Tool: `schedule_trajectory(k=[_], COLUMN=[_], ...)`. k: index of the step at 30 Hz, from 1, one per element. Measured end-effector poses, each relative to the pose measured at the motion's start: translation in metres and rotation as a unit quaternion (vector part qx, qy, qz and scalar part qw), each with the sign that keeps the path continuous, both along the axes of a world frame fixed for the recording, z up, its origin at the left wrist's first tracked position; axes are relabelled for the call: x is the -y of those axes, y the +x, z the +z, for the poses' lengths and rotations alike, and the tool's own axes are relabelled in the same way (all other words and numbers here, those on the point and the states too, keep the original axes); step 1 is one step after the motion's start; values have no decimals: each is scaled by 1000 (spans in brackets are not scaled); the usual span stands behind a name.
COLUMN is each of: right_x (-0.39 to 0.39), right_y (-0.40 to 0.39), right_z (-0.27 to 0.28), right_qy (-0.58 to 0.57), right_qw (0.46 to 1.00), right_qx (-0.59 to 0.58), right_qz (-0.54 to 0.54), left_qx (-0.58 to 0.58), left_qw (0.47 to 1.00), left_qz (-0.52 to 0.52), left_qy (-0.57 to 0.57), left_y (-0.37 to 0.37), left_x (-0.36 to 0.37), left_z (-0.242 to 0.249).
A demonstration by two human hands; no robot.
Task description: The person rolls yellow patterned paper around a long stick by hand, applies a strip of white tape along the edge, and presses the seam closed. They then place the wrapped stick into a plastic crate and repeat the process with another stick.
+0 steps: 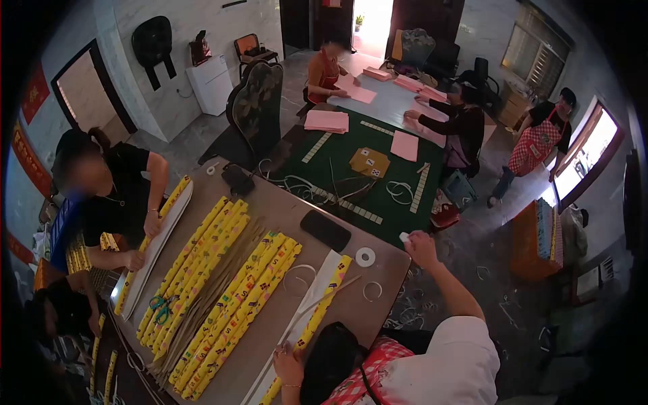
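Note:
My left hand (288,368) is closed on the lower part of a yellow patterned tube (325,304) near the table's front edge. A white strip (297,327) runs along the tube's left side, and a thin tan strip (341,287) crosses it. Over the table's right corner, my right hand (422,250) pinches a small white piece (404,237) whose kind I cannot make out. A white tape roll (365,256) lies flat beyond the tube's upper end. Left of my work, several yellow patterned tubes (236,314) lie side by side.
Across the table (378,310), a person's hands hold another yellow tube (179,196). Green-handled scissors (159,309), tan strips (202,300) and a black case (325,230) lie here. Beyond, people handle pink sheets (358,92) near a green mat (304,135). Scraps litter the floor (466,290).

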State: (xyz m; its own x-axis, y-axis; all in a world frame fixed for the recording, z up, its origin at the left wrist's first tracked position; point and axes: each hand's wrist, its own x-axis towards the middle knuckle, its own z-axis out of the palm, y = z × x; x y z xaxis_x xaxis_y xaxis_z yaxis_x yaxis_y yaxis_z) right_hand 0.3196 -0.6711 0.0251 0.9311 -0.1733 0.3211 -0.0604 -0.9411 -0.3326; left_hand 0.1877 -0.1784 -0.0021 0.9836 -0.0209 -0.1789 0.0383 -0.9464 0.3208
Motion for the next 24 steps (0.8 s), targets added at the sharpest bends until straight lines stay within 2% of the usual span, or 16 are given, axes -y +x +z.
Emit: schedule_trajectory(k=[2,4,6,7,10,12,13,15,16,17,18,19,20,21,23,24], right_x=[-23,-39,-64,-82,-146,-195,-224,-283,-323,-361,-399,-434,-468,-500,-562,-591], right_y=[-17,-21,-21,-17,2,13,19,25,24,19,13,5,-6,-20,-54,-71], right_z=[-8,-16,0,5,12,3,-8,-14,-6,4,12,15,19,22,27,33], right_qy=[-29,-85,-65,-44,40,10,19,104,78,64,47,34,50,65,49,46], right_qw=[999,995,994,993,968,944,910,861,830,800,771,728,683,639,569,554], right_qx=[-25,8,-25,6,9,-5,-18,-59,-34,-75,-111,-82,-111,-138,-73,-45], right_qz=[21,49,84,105,247,331,413,495,552,592,625,679,720,754,818,830], left_qx=[-2,11,32,38,35,17,-3,59,75,95,60,24,-10,-7,131,105], left_qw=[1000,1000,999,998,997,995,994,994,990,984,990,995,989,986,973,980], left_qz=[-1,-5,-10,6,42,77,83,72,101,119,110,96,124,150,174,145], left_qy=[3,-2,-25,-39,-57,-64,-66,-52,-70,-87,-58,-31,-76,-70,-74,-87], left_y=[0,0,0,1,-5,0,-3,-10,-10,-9,-9,-9,-6,-7,-9,-9], left_x=[-1,-2,1,1,3,6,7,10,12,14,15,16,17,20,28,25], left_z=[-1,-2,3,5,-2,4,-2,-20,-21,-20,-22,-24,-22,-29,-40,-39])
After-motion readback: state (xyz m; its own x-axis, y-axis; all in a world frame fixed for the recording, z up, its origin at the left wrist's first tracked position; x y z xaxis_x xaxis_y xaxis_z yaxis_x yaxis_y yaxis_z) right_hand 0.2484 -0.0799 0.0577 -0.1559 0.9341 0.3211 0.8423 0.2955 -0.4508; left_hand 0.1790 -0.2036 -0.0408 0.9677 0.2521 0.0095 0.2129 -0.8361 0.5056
